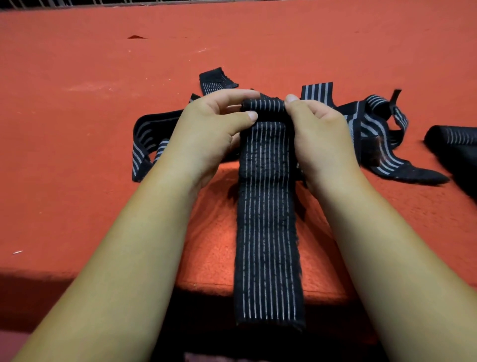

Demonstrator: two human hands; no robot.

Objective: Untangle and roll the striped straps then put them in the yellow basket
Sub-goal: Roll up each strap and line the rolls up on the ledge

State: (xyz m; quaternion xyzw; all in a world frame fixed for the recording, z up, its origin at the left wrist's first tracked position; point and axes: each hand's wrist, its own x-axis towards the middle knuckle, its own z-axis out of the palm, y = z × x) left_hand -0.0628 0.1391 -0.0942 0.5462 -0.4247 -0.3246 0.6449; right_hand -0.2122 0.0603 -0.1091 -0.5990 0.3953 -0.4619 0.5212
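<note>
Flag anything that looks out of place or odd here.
Nothing damaged. Left hand and right hand pinch the rolled end of the strap; loose straps lie tangled behind, one roll sits on the red mat.

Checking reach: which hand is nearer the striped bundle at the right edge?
Right. The right hand, gripping the strap, is left of the bundle; the left hand is farther left.

place: type unclear; a cloth-covered bench or platform, probably indoors
surface: red felt-like cover [103, 129] fills nearly the whole view
edge: front edge [206, 286] drops into dark shadow
background: pale barred rail [165, 2] along the far side
contents: black striped straps [374, 121] lying loose, rolled strap [451, 137] at right; looks like sports kit
light: warm, uneven
</note>
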